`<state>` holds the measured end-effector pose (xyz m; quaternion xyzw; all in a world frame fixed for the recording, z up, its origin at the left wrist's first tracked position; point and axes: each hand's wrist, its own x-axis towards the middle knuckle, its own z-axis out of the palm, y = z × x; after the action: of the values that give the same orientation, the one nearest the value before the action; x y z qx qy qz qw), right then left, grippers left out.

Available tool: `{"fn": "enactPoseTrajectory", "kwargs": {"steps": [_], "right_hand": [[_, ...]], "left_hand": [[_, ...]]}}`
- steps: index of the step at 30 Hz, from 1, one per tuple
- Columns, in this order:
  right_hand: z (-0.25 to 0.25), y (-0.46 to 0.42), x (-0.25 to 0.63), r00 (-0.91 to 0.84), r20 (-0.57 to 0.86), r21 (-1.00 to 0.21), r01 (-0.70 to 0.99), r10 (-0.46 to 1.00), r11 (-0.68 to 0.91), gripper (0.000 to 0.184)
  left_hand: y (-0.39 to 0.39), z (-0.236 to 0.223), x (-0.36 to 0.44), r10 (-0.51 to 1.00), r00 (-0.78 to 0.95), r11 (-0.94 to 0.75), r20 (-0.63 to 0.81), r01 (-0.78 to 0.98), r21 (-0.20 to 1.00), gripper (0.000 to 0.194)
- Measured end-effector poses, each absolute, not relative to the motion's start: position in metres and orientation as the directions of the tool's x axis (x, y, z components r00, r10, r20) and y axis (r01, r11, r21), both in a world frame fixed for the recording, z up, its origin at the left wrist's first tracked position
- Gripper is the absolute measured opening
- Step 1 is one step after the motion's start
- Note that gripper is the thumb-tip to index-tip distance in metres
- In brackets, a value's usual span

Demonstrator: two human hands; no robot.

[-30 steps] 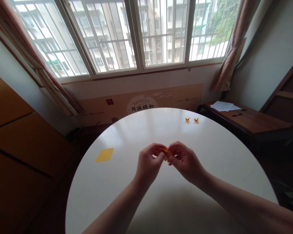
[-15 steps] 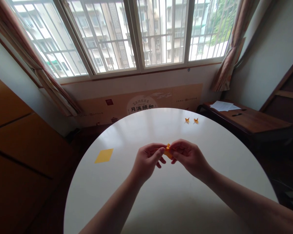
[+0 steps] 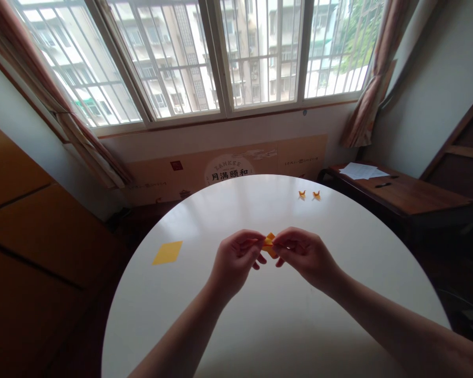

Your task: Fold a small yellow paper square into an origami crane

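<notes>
Above the white table, my left hand and right hand pinch between them what appears to be folded orange paper.

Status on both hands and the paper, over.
Left hand and right hand pinching folded orange paper between them. Flat yellow sheet off left. Nothing blocking the hands.
</notes>
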<state>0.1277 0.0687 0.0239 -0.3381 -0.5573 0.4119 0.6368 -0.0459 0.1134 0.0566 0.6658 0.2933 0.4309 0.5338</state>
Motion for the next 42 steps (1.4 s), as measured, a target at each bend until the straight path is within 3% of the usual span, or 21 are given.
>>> {"fn": "enactPoseTrajectory", "kwargs": {"steps": [7,14,19,25,34,42], "right_hand": [[0.0259,0.0677,0.1225,0.019,0.354,-0.921,-0.166,0.935,0.352,0.017],[0.0279,0.0681,0.1234,0.034,0.281,-0.945,-0.162,0.959,0.283,0.033],[0.0289,0.0673,0.1248,0.017,0.241,-0.957,-0.163,0.97,0.241,0.033],[0.0308,0.0665,0.124,0.025,0.254,-0.952,-0.167,0.967,0.255,0.032],[0.0277,0.066,0.1234,0.058,0.29,-0.945,-0.14,0.955,0.295,0.03],[0.0259,0.0668,0.1217,0.098,0.307,-0.942,-0.108,0.947,0.317,0.032]], "left_hand": [[0.1122,0.0511,-0.047,0.813,0.44,-0.441,0.381,0.039,0.897,0.009],[0.1115,0.0528,-0.0452,0.805,0.454,-0.453,0.382,0.052,0.89,0.01],[0.1117,0.0563,-0.048,0.792,0.494,-0.447,0.359,0.069,0.892,0.018],[0.112,0.0595,-0.052,0.754,0.5,-0.564,0.426,0.161,0.81,0.011],[0.1164,0.053,-0.0461,0.867,0.409,-0.324,0.284,0.032,0.945,0.015],[0.1158,0.0533,-0.0481,0.881,0.304,-0.402,0.364,0.073,0.913,0.013]]}}
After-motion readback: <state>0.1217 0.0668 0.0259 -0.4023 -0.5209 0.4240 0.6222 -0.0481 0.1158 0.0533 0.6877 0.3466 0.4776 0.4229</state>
